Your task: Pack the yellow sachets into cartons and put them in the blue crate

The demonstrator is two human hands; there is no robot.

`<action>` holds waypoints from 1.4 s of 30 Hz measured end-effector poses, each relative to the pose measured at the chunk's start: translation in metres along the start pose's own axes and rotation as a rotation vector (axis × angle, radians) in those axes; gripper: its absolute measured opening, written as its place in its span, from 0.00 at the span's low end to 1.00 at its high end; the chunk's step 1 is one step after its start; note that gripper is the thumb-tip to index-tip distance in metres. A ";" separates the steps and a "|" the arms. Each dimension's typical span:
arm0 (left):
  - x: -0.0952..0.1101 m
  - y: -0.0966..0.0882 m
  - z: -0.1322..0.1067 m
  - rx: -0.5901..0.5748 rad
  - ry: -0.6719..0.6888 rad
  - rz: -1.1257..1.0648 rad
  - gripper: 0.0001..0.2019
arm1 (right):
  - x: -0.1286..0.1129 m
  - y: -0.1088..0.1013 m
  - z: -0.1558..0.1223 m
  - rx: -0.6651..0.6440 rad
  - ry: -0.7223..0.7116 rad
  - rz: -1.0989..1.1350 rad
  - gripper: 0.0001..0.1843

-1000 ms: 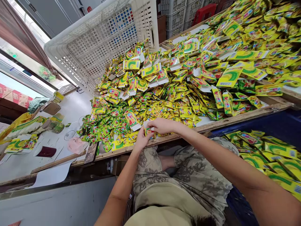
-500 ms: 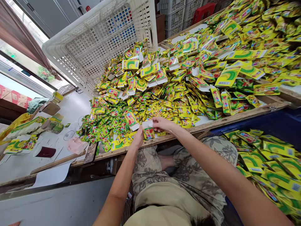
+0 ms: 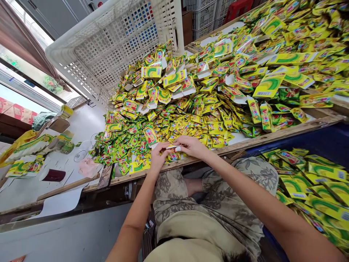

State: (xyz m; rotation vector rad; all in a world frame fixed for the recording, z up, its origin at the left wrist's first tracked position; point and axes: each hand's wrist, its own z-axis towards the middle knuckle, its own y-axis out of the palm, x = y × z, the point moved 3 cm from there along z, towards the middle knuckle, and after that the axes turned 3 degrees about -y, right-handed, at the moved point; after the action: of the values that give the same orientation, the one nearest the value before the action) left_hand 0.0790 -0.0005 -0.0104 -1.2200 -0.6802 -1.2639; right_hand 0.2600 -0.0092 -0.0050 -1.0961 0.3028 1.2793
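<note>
Between my two hands is a small yellow-and-red printed carton, held just above the table's front edge. My left hand grips its left side, thumb and fingers pinched at the top flap. From the right, my right hand pinches the same top end, and a white wrap shows on one of its fingers. The carton's top is partly hidden by my fingers. Just behind my left hand an open carton leans on the pile. Small yellow and green sachets lie heaped right behind both hands.
A white plastic basket lies tipped at the back left, cartons spilling from its mouth. Wooden strips edge the table. Flat yellow cartons fill a blue container at my right. A dark red cup-like object lies at left.
My left fingers have risen from the carton's side to its top. Both hands have come together over the flap, which stood up white before and is now mostly covered.
</note>
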 end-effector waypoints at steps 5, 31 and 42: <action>-0.001 -0.002 -0.003 -0.028 -0.056 0.020 0.09 | 0.000 0.010 -0.002 0.051 0.073 -0.006 0.07; -0.018 -0.006 -0.010 0.007 -0.056 -0.058 0.08 | 0.004 0.016 -0.009 0.075 0.181 0.119 0.09; 0.012 -0.016 -0.014 0.163 0.084 0.037 0.17 | -0.018 -0.014 -0.015 0.311 0.290 0.330 0.07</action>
State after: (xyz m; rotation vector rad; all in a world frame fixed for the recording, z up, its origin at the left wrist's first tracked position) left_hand 0.0637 -0.0154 0.0014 -1.0362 -0.6830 -1.1983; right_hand 0.2714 -0.0304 0.0073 -0.9861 0.9023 1.3036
